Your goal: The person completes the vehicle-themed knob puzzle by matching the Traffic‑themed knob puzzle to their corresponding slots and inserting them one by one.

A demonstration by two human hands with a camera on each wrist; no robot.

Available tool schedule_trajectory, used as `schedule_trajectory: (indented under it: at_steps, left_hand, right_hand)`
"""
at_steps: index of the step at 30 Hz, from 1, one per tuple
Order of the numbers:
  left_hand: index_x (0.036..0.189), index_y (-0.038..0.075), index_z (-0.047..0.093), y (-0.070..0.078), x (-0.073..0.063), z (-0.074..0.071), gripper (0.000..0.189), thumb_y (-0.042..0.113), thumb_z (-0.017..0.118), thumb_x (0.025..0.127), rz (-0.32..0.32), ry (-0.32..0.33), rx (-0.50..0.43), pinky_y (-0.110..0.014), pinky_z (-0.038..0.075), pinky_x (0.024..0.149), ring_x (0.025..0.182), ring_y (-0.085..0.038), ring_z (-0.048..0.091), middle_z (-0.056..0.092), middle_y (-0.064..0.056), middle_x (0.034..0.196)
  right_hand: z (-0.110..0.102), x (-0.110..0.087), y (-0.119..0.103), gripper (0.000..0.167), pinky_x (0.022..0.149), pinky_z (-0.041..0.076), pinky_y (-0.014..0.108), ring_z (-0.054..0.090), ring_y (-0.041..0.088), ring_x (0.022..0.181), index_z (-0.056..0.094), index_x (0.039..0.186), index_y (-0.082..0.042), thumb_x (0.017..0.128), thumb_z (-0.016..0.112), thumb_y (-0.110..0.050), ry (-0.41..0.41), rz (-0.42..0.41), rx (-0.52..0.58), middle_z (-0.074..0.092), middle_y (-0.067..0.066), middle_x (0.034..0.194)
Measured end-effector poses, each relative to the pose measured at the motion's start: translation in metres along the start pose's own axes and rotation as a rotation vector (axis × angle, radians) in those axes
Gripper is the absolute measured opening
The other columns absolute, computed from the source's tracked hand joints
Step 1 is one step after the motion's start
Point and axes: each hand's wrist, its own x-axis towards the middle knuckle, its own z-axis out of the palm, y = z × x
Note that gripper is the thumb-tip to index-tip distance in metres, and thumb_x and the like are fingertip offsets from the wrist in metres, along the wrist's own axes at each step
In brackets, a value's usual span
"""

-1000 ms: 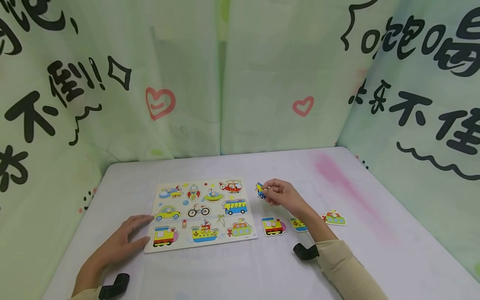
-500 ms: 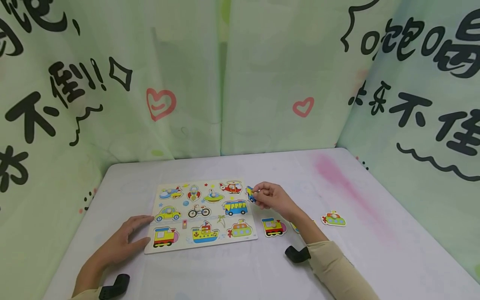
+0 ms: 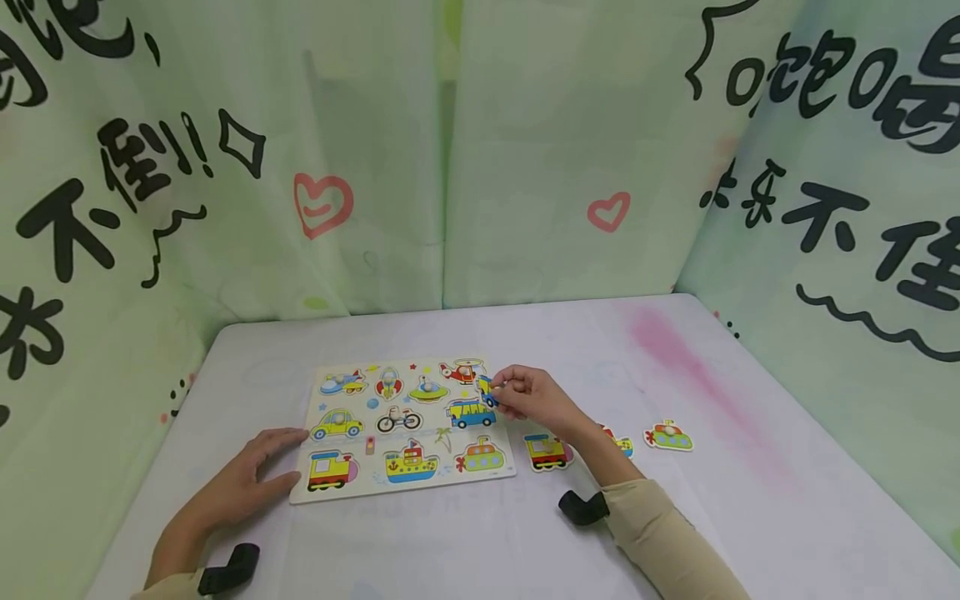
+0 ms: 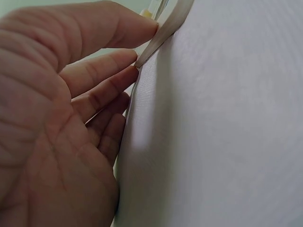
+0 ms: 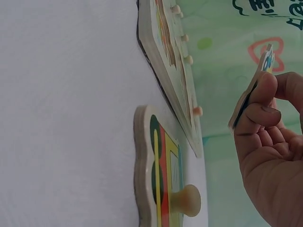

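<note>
My left hand (image 3: pixel 243 483) rests at the left edge of a wooden knob puzzle board (image 3: pixel 371 485), its thumb and fingertips touching the edge (image 4: pixel 165 33) in the left wrist view. The fingers there are relaxed, not closed round it. With my right hand (image 3: pixel 538 406) I pinch a blue and yellow bus puzzle piece (image 3: pixel 486 390). It is tilted and raised over the board's right side, just above the printed bus (image 3: pixel 471 414). In the right wrist view the piece (image 5: pixel 251 92) appears edge-on between thumb and fingers; its knob is hidden.
Right of the board lie a train piece (image 3: pixel 546 451), a ship piece (image 3: pixel 621 443) partly behind my right forearm, and a submarine piece (image 3: pixel 668 436). Several knobbed pieces, such as the car (image 3: pixel 336 425), sit in the board. A green curtain (image 3: pixel 517 167) surrounds the white table (image 3: pixel 420 550).
My right hand has carried the bus piece leftward from beside the board to over its right edge. More of the ship piece now shows. My left hand has stayed in place.
</note>
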Motion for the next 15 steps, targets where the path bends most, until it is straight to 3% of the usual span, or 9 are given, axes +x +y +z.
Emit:
schedule_trajectory:
  at_steps: [15]
  left_hand:
    - [0.142,0.005,0.056,0.0,0.0,-0.002,0.055,0.018,0.076,0.092,0.013,-0.008,-0.023,-0.073,0.03,0.109,0.138,-0.051,0.038,0.049,-0.025,0.146]
  right_hand:
    - [0.017,0.007,-0.007,0.016,0.066,0.047,0.026,0.057,0.016,0.068,0.063,0.11,-0.002,0.098,0.064,-0.013,-0.01,0.017,-0.12,0.06,0.003,0.068]
